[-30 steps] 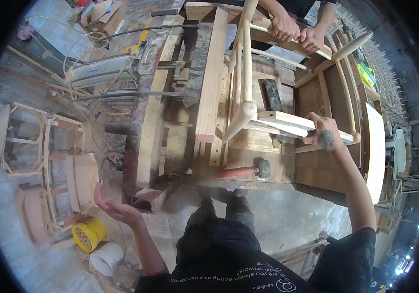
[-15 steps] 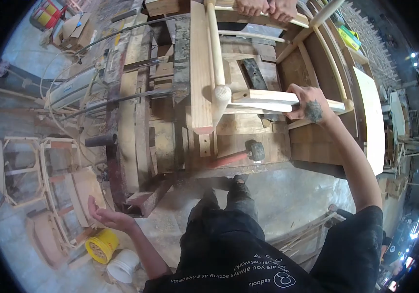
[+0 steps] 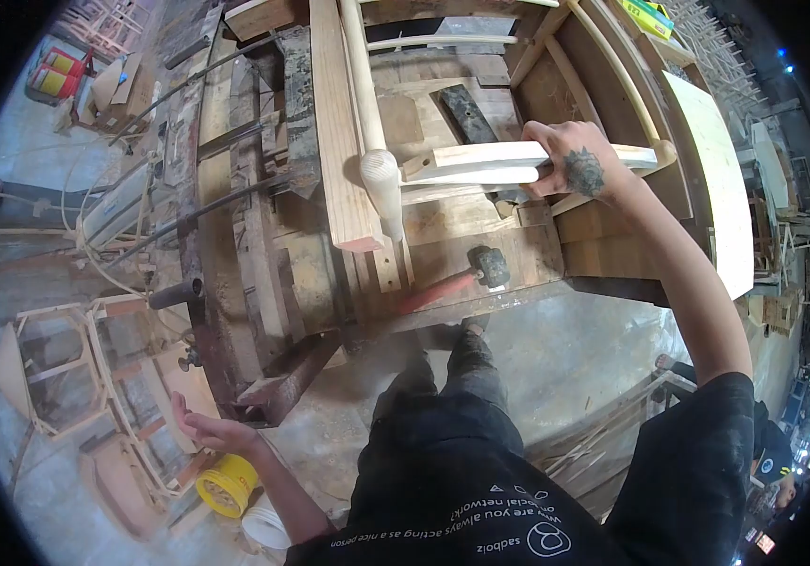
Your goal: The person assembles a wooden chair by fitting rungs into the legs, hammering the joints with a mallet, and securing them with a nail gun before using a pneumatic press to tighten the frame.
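My right hand [image 3: 570, 162] is closed around a pale wooden rail [image 3: 480, 155] of a chair-like wooden frame, near its right end. Below that rail runs a thinner, white-looking bar [image 3: 480, 177], which the fingers also reach. A round wooden leg [image 3: 381, 179] stands at the frame's left, beside a thick wooden beam [image 3: 337, 132]. Off to the left, above the floor, my left hand [image 3: 209, 432] hangs with fingers stretched and nothing in it. A hammer [image 3: 490, 267] with a dark head and red handle lies on the workbench [image 3: 537, 241] below the frame.
Metal clamp rods [image 3: 207, 212] cross the bench's left side. A dark metal beam [image 3: 278, 387] sticks out toward me. On the floor at left are wooden frames [image 3: 94, 368], a yellow bucket [image 3: 226, 486] and a white bucket [image 3: 266, 524]. A pale board [image 3: 707, 179] stands at right.
The view has shifted, so the bench and frame sit further up and left. Another person's hands at the top have left the view. My right hand keeps its hold; my left stays open.
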A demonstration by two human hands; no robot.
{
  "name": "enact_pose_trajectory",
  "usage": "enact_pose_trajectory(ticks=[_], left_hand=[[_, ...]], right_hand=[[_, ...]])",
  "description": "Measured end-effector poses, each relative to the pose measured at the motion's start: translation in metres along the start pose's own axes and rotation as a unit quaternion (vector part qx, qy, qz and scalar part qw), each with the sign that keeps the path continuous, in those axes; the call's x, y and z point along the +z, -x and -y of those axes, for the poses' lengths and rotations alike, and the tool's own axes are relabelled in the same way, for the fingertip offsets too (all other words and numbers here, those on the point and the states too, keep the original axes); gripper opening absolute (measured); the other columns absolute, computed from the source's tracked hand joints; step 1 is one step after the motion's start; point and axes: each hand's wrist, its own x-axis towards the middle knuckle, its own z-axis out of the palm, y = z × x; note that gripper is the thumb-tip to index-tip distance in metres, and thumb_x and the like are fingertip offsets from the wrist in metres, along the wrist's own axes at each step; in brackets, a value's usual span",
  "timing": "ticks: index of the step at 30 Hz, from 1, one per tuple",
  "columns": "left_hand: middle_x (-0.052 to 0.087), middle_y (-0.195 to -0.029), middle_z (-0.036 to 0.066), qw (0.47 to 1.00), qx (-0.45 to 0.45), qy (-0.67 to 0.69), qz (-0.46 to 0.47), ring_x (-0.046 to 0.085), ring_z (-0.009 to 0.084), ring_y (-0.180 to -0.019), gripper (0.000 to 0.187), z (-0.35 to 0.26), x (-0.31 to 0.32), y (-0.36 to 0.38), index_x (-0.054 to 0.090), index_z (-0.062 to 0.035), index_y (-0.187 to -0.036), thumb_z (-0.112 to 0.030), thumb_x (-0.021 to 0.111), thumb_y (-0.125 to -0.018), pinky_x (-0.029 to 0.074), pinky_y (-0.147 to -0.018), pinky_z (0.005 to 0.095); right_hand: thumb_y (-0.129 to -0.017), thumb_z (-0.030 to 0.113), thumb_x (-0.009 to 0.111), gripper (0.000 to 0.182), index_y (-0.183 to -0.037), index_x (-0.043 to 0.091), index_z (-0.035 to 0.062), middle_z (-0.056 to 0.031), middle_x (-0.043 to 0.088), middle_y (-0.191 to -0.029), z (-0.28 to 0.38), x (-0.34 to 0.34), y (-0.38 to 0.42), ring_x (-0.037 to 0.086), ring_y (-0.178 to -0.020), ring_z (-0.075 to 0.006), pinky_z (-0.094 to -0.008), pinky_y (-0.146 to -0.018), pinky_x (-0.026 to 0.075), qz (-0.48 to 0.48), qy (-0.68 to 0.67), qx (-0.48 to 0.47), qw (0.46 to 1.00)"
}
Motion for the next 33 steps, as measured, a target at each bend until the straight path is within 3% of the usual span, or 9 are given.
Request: enact_pose_trajectory(ticks=[9, 10, 20, 28, 33], left_hand=[[0.057, -0.134, 0.022, 0.999, 0.024, -0.033, 0.008, 0.053, 0.0334, -0.127, 0.059, 0.000, -0.001, -0.002, 0.054, 0.0078, -0.133, -0.042, 0.030, -0.112, 0.037, -0.112, 0.0443], [0.058, -0.133, 0.022, 0.999, 0.023, -0.025, 0.006, 0.053, 0.0340, -0.126, 0.057, 0.000, 0.000, -0.003, 0.054, 0.0078, -0.132, -0.040, 0.030, -0.112, 0.038, -0.112, 0.0446], [0.055, -0.136, 0.026, 1.000, 0.008, -0.006, 0.016, 0.052, 0.0352, -0.131, 0.065, -0.006, 0.001, -0.002, 0.051, 0.0099, -0.134, -0.047, 0.030, -0.111, 0.038, -0.115, 0.0445], [0.057, -0.134, 0.023, 0.999, 0.022, -0.033, 0.014, 0.053, 0.0347, -0.127, 0.056, -0.007, 0.001, -0.002, 0.054, 0.0097, -0.132, -0.037, 0.030, -0.112, 0.037, -0.112, 0.0442], [0.057, -0.133, 0.023, 1.000, 0.018, -0.010, 0.005, 0.051, 0.0350, -0.128, 0.053, -0.008, 0.003, -0.003, 0.053, 0.0087, -0.132, -0.035, 0.031, -0.112, 0.036, -0.113, 0.0437]], right_hand=[[-0.068, 0.039, 0.083, 0.054, -0.107, 0.062, 0.0090, -0.0143, 0.071, -0.077, -0.003, 0.005, 0.001, 0.071, -0.079, -0.0364, -0.0464, -0.073, 0.058, -0.013, 0.007, -0.006, 1.000], [-0.067, 0.038, 0.083, 0.051, -0.106, 0.061, 0.0125, -0.0139, 0.071, -0.081, -0.003, 0.006, 0.001, 0.071, -0.079, -0.0360, -0.0460, -0.071, 0.056, -0.013, 0.008, 0.001, 1.000], [-0.067, 0.040, 0.083, 0.056, -0.109, 0.060, 0.0127, -0.0141, 0.070, -0.080, -0.003, 0.003, 0.001, 0.070, -0.078, -0.0365, -0.0471, -0.070, 0.056, 0.000, 0.018, -0.001, 1.000], [-0.066, 0.046, 0.084, 0.060, -0.108, 0.059, 0.0125, -0.0159, 0.070, -0.083, -0.006, 0.002, 0.003, 0.069, -0.083, -0.0405, -0.0495, -0.073, 0.054, 0.015, -0.003, 0.002, 1.000], [-0.067, 0.041, 0.082, 0.053, -0.098, 0.055, 0.0080, -0.0159, 0.069, -0.078, -0.002, -0.004, 0.004, 0.069, -0.079, -0.0393, -0.0503, -0.071, 0.055, 0.024, -0.009, -0.003, 1.000]])
